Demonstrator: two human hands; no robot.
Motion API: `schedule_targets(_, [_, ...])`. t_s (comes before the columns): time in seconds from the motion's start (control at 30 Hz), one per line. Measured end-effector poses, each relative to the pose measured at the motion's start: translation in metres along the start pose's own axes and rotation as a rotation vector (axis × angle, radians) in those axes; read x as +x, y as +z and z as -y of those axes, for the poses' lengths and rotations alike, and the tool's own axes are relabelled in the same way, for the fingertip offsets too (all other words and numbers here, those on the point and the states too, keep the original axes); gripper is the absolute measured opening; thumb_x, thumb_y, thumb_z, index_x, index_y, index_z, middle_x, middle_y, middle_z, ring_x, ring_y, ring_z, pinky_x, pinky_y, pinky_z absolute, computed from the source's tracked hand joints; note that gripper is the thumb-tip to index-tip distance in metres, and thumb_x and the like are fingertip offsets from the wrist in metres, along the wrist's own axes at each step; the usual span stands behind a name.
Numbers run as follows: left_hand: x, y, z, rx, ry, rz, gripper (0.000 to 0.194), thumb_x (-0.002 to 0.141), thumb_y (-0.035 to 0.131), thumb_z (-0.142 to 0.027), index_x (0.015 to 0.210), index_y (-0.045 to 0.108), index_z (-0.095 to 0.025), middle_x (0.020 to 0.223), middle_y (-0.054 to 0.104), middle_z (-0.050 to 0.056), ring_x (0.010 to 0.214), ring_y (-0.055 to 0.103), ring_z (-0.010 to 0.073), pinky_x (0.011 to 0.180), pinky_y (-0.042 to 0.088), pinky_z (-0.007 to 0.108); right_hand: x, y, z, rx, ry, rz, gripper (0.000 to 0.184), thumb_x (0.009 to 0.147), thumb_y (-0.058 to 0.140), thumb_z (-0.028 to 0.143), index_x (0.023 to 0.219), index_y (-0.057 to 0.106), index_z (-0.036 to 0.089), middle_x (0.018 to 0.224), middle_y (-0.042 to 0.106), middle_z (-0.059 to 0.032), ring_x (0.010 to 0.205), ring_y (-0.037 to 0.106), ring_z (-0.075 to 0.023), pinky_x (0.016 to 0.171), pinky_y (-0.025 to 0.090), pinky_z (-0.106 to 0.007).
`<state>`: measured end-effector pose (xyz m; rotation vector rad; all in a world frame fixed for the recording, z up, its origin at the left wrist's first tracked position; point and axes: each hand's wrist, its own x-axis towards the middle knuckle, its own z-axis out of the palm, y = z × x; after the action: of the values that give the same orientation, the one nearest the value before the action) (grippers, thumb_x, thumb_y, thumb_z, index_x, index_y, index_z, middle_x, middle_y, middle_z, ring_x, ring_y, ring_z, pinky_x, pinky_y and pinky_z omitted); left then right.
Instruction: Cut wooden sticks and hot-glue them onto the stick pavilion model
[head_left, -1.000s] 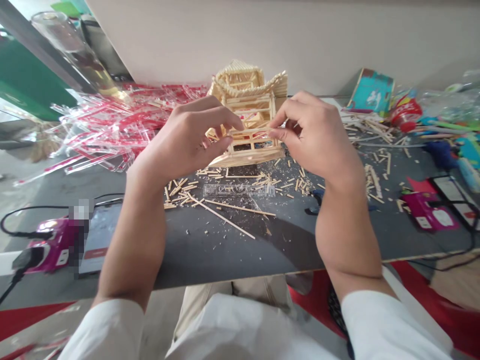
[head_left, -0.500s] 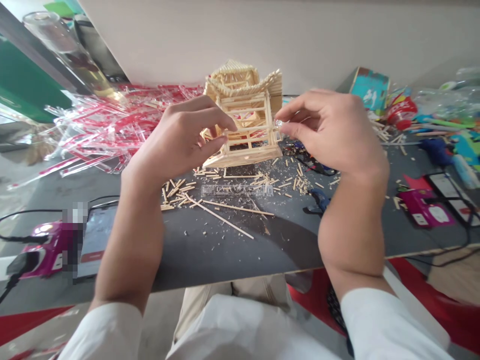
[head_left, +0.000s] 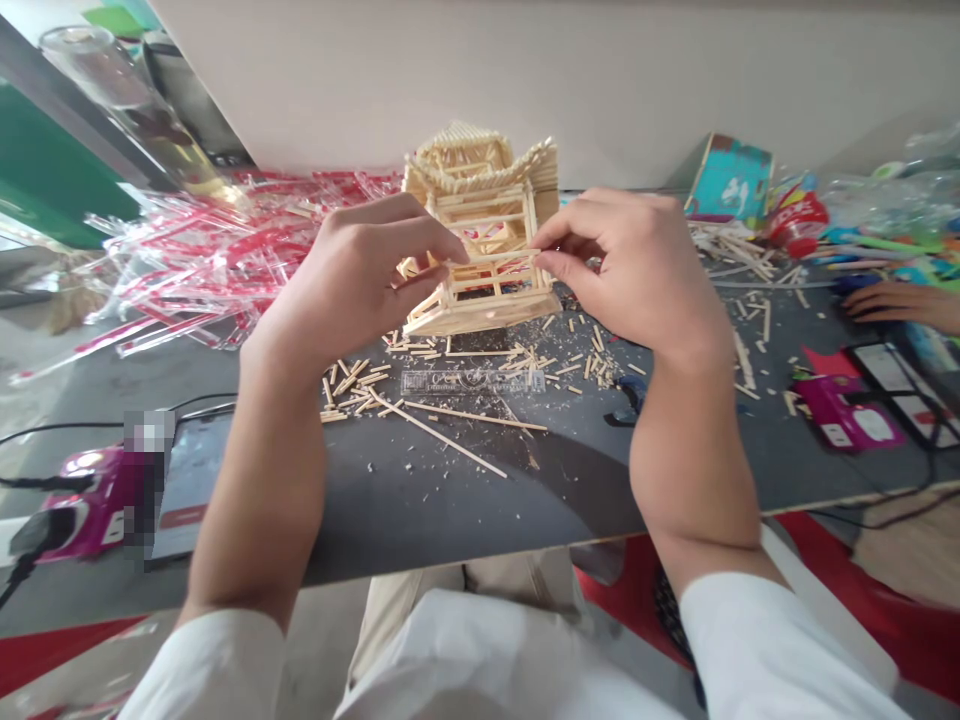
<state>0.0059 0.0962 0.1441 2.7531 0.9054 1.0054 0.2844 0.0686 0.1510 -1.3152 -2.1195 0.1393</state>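
Note:
A small model house [head_left: 496,180] made of thin wooden sticks stands on the dark table, with a layered stick roof and an open frame front. A thin wooden stick [head_left: 495,259] runs level across its front. My left hand [head_left: 360,262] pinches the stick's left end between thumb and fingers. At its right end, beside the house's right post, my right hand [head_left: 619,265] closes thumb and forefinger on it. Below lie a clear plastic ruler [head_left: 474,381], long loose sticks [head_left: 450,436] and many short cut pieces [head_left: 352,385].
Red-and-clear plastic packaging [head_left: 247,250] is heaped at the left. Phones [head_left: 191,480] and magenta power adapters [head_left: 847,410] with cables lie on both sides. Another person's hand [head_left: 900,303] rests at the far right, near plastic bags and a teal box [head_left: 731,180].
My right hand has moved left, its fingertips now at the stick's end by the post. My left hand has barely moved. Another person's hand has come into view at the right.

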Motion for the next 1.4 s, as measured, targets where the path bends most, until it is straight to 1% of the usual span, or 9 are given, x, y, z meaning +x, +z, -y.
schedule_targets(0.13, [-0.001,0.000,0.000,0.007,0.019,-0.016,0.012,0.102,0.068,-0.026,0.108,0.078,-0.024,0.100,0.076,0.004,0.084,0.070,0.0158,0.070,0.058,0.030,0.000,0.001,0.001,0.011,-0.005,-0.024,0.009,0.096,0.073,0.027,0.098,0.081,0.027,0.093,0.077,-0.0078,0.085,0.070,-0.0273,0.086,0.056,-0.044])
schedule_targets(0.23, [-0.001,0.000,0.001,0.010,0.002,-0.006,0.012,0.103,0.067,-0.027,0.109,0.077,-0.027,0.103,0.077,0.004,0.085,0.071,0.0163,0.073,0.059,0.031,-0.001,0.000,0.003,-0.006,-0.017,-0.024,0.010,0.095,0.071,0.025,0.098,0.081,0.027,0.094,0.078,-0.0082,0.084,0.070,-0.0275,0.086,0.055,-0.045])
schedule_targets(0.33, [0.000,0.000,0.001,0.000,0.012,-0.021,0.013,0.102,0.067,-0.029,0.108,0.078,-0.026,0.100,0.077,0.006,0.085,0.071,0.0180,0.075,0.060,0.033,-0.001,-0.001,0.005,-0.042,-0.034,-0.016,0.013,0.097,0.068,0.025,0.098,0.081,0.027,0.095,0.078,-0.0084,0.084,0.070,-0.0274,0.085,0.055,-0.046])
schedule_targets(0.47, [0.000,-0.001,0.001,-0.019,-0.023,-0.003,0.015,0.101,0.066,-0.028,0.108,0.079,-0.024,0.102,0.077,0.006,0.087,0.071,0.0188,0.079,0.059,0.035,-0.001,-0.002,0.006,-0.029,0.022,0.013,0.014,0.099,0.068,0.033,0.100,0.081,0.028,0.095,0.077,-0.0081,0.091,0.072,-0.0296,0.088,0.058,-0.048])
schedule_targets(0.63, [0.000,0.000,0.001,-0.024,-0.032,0.004,0.017,0.103,0.065,-0.035,0.108,0.079,-0.027,0.101,0.077,0.004,0.087,0.070,0.0181,0.080,0.059,0.033,-0.001,-0.001,0.005,0.039,0.073,0.007,0.016,0.097,0.070,0.038,0.099,0.082,0.028,0.095,0.077,-0.0089,0.098,0.072,-0.0319,0.088,0.060,-0.047])
schedule_targets(0.9, [-0.001,-0.001,0.003,-0.027,0.016,0.006,0.016,0.102,0.066,-0.026,0.113,0.078,-0.025,0.103,0.074,0.004,0.083,0.066,0.0128,0.074,0.055,0.029,-0.001,-0.002,0.003,0.079,0.092,0.016,0.015,0.094,0.074,0.038,0.099,0.083,0.027,0.097,0.078,-0.0096,0.096,0.072,-0.0319,0.087,0.059,-0.048])
schedule_targets(1.03, [-0.002,-0.005,0.002,-0.012,-0.012,0.007,0.017,0.102,0.065,-0.024,0.112,0.078,-0.025,0.105,0.075,0.003,0.080,0.064,0.0115,0.071,0.053,0.028,-0.002,-0.003,0.001,0.095,0.089,0.016,0.012,0.094,0.075,0.035,0.098,0.082,0.027,0.098,0.079,-0.0083,0.095,0.073,-0.0306,0.088,0.059,-0.048])
schedule_targets(1.13, [-0.004,-0.011,0.000,0.009,-0.055,0.020,0.017,0.101,0.065,-0.026,0.112,0.077,-0.026,0.107,0.075,0.003,0.083,0.065,0.0132,0.073,0.054,0.029,-0.003,-0.007,-0.001,0.085,0.070,0.017,0.013,0.095,0.074,0.037,0.100,0.081,0.027,0.099,0.079,-0.0073,0.093,0.073,-0.0298,0.088,0.061,-0.048])
schedule_targets(1.4, [-0.009,-0.025,0.004,0.009,-0.185,0.035,0.020,0.098,0.059,-0.021,0.100,0.079,-0.024,0.093,0.080,0.000,0.081,0.068,0.0143,0.082,0.054,0.032,-0.009,-0.025,-0.012,-0.035,0.055,-0.146,0.010,0.093,0.070,0.031,0.092,0.079,0.026,0.092,0.080,-0.0066,0.077,0.071,-0.0254,0.081,0.061,-0.046])
